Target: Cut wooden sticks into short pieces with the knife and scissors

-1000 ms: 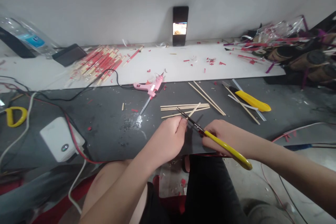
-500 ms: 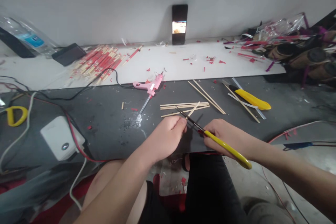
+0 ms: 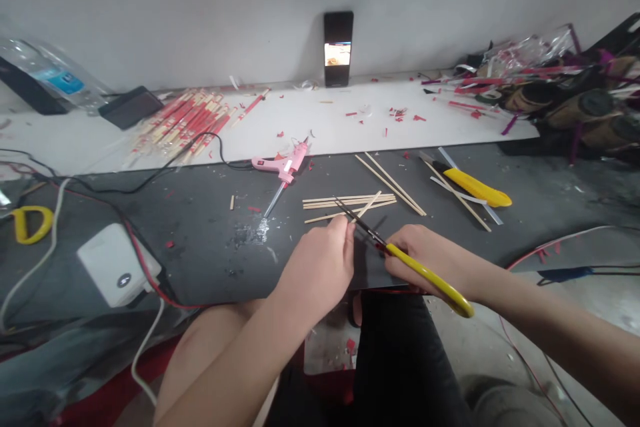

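Observation:
My right hand (image 3: pixel 420 257) is closed on yellow-handled scissors (image 3: pixel 430 277), whose dark blades point up and left. My left hand (image 3: pixel 325 257) pinches a thin wooden stick (image 3: pixel 369 205) that crosses the scissor blades. Beyond the blades, several wooden sticks (image 3: pixel 320 203) lie side by side on the dark grey table. Two longer sticks (image 3: pixel 393 181) lie slanted to the right of them. A yellow cutter knife (image 3: pixel 477 188) rests on strips and another stick further right.
A pink glue gun (image 3: pixel 283 163) lies left of centre with its cable. Wrapped chopsticks (image 3: pixel 185 120), a phone (image 3: pixel 338 50), a bottle (image 3: pixel 60 80), a white box (image 3: pixel 113 263) and a cluttered pile (image 3: pixel 530 90) surround the work area.
The fingers of my left hand have rolled over slightly around the stick, and the hand's back is turned up more. The whole view has shifted slightly.

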`<state>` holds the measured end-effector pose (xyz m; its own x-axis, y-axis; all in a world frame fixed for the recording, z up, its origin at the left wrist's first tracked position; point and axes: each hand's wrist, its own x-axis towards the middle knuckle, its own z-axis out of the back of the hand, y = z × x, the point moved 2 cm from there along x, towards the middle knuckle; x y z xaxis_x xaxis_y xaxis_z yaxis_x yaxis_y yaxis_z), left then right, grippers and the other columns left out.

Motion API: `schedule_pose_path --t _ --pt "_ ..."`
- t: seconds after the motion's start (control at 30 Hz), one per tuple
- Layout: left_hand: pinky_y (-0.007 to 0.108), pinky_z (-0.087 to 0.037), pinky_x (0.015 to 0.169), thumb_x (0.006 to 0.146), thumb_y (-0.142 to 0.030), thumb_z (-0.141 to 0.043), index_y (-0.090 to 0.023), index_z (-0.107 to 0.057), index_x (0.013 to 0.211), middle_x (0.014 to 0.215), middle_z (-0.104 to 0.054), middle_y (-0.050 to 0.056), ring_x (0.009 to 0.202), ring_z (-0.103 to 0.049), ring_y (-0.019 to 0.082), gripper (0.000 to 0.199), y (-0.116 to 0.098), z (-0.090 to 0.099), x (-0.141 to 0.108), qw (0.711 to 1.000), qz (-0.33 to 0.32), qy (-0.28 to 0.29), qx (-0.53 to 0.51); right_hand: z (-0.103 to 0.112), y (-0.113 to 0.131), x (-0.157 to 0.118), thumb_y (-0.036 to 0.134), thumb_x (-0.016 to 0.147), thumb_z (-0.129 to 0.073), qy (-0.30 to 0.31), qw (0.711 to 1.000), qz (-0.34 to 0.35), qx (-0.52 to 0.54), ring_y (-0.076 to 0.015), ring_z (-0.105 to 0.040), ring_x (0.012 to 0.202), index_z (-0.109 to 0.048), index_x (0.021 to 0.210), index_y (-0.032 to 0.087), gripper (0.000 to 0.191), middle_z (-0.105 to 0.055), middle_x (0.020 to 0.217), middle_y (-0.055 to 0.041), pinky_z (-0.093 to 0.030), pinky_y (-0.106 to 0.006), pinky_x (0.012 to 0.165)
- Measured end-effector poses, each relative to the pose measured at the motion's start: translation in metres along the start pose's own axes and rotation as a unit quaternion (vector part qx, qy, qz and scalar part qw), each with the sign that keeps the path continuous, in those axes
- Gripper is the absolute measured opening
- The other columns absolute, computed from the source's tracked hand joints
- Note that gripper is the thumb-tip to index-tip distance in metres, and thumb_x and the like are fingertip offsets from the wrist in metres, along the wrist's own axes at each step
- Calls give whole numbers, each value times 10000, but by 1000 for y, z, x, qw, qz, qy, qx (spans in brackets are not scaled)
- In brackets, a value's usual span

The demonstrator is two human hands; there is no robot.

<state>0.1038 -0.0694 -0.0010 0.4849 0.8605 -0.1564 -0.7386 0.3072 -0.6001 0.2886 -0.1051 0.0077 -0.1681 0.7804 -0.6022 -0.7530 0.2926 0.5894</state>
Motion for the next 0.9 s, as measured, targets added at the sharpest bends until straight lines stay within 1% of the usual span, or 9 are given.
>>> schedule_pose_path --t 0.2,0.43,0.5,0.63,0.67,0.7,0.8,0.83,0.9 --pt "282 -304 555 1097 -427 -333 -214 -441 752 634 -490 -43 580 -459 125 419 5 7 -1 987 29 34 -151 1 0 0 226 731 -516 9 999 41 -6 -104 -229 554 -296 570 221 272 -258 559 60 -183 -298 469" --pt "261 -291 534 1075 -473 -388 -206 -492 761 618 -452 -52 558 -407 105 425 13 8 4 973 45 76 -214 -2 -4 1 225 749 -500 17 999 37 -11 -103 -219 556 -292 589 221 263 -252 571 56 -178 -299 477" --pt "256 -259 492 1067 -504 -390 -214 -498 779 578 -396 -67 489 -340 94 423 17 5 5 954 69 112 -269 -2 -4 0 236 755 -504 12 999 35 -12 -104 -213 566 -284 600 222 268 -243 585 55 -176 -299 481" --pt "260 -203 427 1062 -523 -343 -245 -456 823 525 -260 -99 408 -218 99 384 23 1 7 895 135 196 -378 -3 -2 -1 227 707 -493 15 999 39 5 -105 -191 574 -249 600 224 266 -219 587 56 -154 -306 486" --pt "263 -210 429 1064 -521 -328 -247 -448 821 526 -267 -95 410 -228 104 385 23 1 8 895 137 201 -374 -3 -1 -1 224 687 -485 20 999 37 18 -105 -189 572 -244 589 225 260 -219 577 57 -151 -307 485" --pt "266 -230 444 1067 -513 -316 -245 -449 812 537 -307 -83 425 -271 110 393 22 1 8 909 128 191 -347 -3 0 0 224 668 -477 23 999 33 33 -104 -189 567 -241 574 227 253 -220 560 59 -149 -308 484" --pt "289 -254 531 1074 -446 -348 -227 -458 797 641 -482 -25 551 -450 141 370 15 3 9 986 61 80 -134 -2 2 2 231 626 -467 24 998 12 65 -101 -196 534 -245 528 236 243 -236 496 66 -140 -314 477" --pt "300 -237 552 1071 -412 -372 -225 -461 817 690 -529 -6 595 -491 157 329 12 3 8 997 38 36 -50 -2 2 3 231 618 -468 21 997 6 69 -99 -199 521 -250 517 239 240 -245 478 68 -135 -316 475" --pt "316 -193 566 1067 -334 -386 -222 -463 876 752 -577 19 623 -522 180 235 6 0 5 997 2 -23 74 -3 1 4 231 610 -472 16 997 1 69 -97 -202 505 -268 508 243 229 -265 460 70 -125 -318 471"
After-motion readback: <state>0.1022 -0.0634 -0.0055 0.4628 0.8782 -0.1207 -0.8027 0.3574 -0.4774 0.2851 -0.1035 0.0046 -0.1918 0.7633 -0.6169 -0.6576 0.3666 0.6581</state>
